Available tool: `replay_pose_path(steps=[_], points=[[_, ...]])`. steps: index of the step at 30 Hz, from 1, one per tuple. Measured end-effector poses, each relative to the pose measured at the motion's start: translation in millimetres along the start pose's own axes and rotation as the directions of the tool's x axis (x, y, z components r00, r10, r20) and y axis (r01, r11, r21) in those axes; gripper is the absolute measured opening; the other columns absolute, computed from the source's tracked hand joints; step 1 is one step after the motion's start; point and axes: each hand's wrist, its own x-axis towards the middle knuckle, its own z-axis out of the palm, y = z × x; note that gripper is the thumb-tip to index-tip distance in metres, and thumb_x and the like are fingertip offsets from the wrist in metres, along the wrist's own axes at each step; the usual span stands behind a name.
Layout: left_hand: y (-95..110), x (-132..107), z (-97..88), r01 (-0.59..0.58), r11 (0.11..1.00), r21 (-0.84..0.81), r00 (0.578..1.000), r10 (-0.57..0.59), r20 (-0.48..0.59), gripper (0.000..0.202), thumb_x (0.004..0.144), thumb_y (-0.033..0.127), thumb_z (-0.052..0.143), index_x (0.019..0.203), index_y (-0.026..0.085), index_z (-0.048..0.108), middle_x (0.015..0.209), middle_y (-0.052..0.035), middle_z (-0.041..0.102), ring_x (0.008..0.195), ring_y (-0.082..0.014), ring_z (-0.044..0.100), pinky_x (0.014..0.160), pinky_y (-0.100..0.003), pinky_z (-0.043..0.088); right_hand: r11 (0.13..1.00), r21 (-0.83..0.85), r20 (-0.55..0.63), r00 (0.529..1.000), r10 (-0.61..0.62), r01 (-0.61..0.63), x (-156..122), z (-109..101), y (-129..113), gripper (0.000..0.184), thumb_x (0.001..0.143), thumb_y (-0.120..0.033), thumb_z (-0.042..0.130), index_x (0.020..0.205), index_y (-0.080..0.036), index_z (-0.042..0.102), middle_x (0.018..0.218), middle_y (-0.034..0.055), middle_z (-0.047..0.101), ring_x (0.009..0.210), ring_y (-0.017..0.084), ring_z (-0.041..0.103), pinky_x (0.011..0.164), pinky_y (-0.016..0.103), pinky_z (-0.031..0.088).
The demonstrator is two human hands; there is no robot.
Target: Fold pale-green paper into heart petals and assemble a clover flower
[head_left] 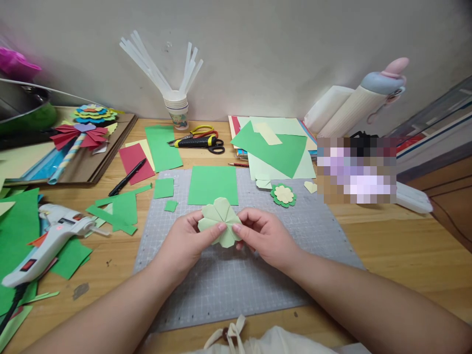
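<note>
Between both hands, above the grey cutting mat [236, 285], is a pale green paper flower [221, 214] with creases running out from its centre. My left hand [188, 231] pinches its left side, thumb on the front face near the middle. On the other side my right hand [263, 233] grips the right edge, its thumb also close to the centre. The fingers behind the paper are partly hidden. Just beyond the flower lies a green paper square [214, 184]. A green flower with a cream centre [283, 195] rests to the right, beside a small cream heart [310, 187].
At the left lies a white glue gun [55, 241] among green paper scraps [118, 211]. A cutter knife [195, 142] and scissors [217, 146] are at the back, near paper cups [179, 115] holding straws. A bottle [363, 103] leans on the right. Part of the right side is pixelated.
</note>
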Motion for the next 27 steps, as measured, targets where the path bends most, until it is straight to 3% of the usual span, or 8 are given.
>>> replay_pose_path(steps=[9,14,17,22,27], points=[[3.8,-2.4,2.2,-0.019,0.997,0.071,0.999,0.021,-0.025,0.015,0.071,0.031,0.076,0.080,0.018,0.074,0.076,0.0000,0.074,0.069,-0.0131,0.061,0.067,-0.022,0.047,0.998,0.035,0.027,0.998,-0.049,0.048,0.7,0.9,5.1,0.022,0.080,-0.038,0.068,0.080,-0.019,0.058,0.073,-0.0014,0.058,0.063,0.011,0.054,0.060,0.025,0.046],[1.6,-3.0,2.1,-0.023,0.999,0.025,1.000,0.024,-0.016,0.013,0.071,0.030,0.077,0.077,0.019,0.075,0.076,0.0011,0.074,0.069,-0.0118,0.060,0.069,-0.020,0.047,0.995,-0.031,-0.008,0.996,-0.092,0.092,-0.2,-0.5,8.4,0.019,0.081,-0.032,0.067,0.074,-0.019,0.054,0.068,-0.0029,0.053,0.059,0.010,0.049,0.054,0.024,0.040],[0.2,-2.6,2.4,-0.020,1.000,-0.007,1.000,0.020,-0.007,0.012,0.071,0.029,0.078,0.077,0.019,0.075,0.075,0.0017,0.073,0.068,-0.0110,0.060,0.068,-0.020,0.046,0.974,-0.135,-0.017,0.983,-0.183,0.179,-1.7,-0.7,6.9,0.013,0.082,-0.026,0.064,0.073,-0.019,0.056,0.070,-0.0013,0.056,0.063,0.012,0.051,0.056,0.026,0.040],[0.8,-2.0,3.1,-0.022,1.000,-0.007,1.000,0.022,-0.001,0.010,0.071,0.028,0.078,0.076,0.019,0.075,0.075,0.0018,0.073,0.069,-0.0107,0.059,0.068,-0.019,0.046,0.827,-0.407,0.015,0.907,-0.420,0.389,-3.7,-0.8,0.5,0.011,0.082,-0.015,0.061,0.072,-0.019,0.060,0.071,0.0007,0.059,0.068,0.014,0.053,0.060,0.027,0.041],[2.6,-2.7,3.2,-0.088,0.996,0.002,0.996,0.088,0.014,0.007,0.070,0.026,0.077,0.074,0.020,0.076,0.076,0.0018,0.073,0.070,-0.0109,0.060,0.069,-0.020,0.047,0.710,-0.449,0.063,0.812,-0.581,0.542,-5.4,-1.5,-2.3,0.014,0.081,-0.006,0.059,0.080,-0.019,0.063,0.072,0.0004,0.059,0.066,0.012,0.053,0.057,0.025,0.040]])
